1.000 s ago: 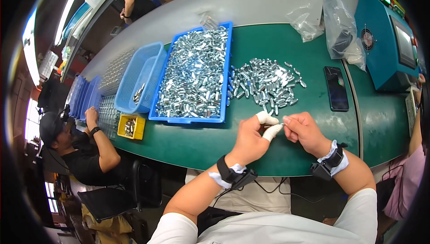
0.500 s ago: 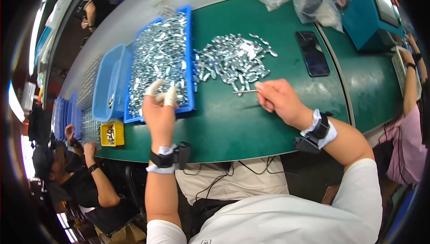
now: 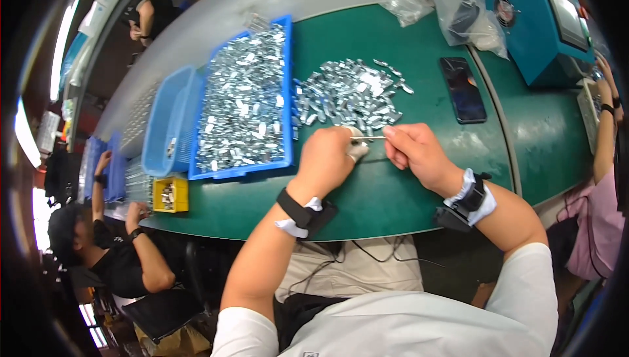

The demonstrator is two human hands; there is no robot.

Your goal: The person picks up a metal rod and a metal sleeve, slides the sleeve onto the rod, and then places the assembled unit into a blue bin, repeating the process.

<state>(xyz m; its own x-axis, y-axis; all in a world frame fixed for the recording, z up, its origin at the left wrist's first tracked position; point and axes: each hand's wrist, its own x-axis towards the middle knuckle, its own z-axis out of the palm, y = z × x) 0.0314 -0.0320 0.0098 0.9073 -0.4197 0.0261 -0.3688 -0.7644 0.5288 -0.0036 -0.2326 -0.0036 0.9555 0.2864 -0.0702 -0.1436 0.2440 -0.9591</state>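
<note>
A thin metal rod (image 3: 375, 137) is pinched between the thumb and fingers of my right hand (image 3: 420, 152), pointing left. My left hand (image 3: 327, 160), with pale finger cots on its fingertips, is closed around the rod's far end. Whatever its fingers hold there is too small and covered to make out. Just beyond both hands lies a loose pile of small shiny metal pieces (image 3: 354, 91) on the green table. To the left, a blue tray (image 3: 287, 95) is filled with many more such pieces.
Left of the tray stand a lighter blue basket (image 3: 157, 137) and a small yellow bin (image 3: 176, 194) with metal pieces. A black phone (image 3: 463, 91), plastic bags (image 3: 452, 3) and a teal machine (image 3: 531, 36) are at the right. Co-workers sit on both sides.
My left hand has moved right from over the blue tray to the rod's tip, its fingers now closed. My right hand still holds the rod at nearly the same place.
</note>
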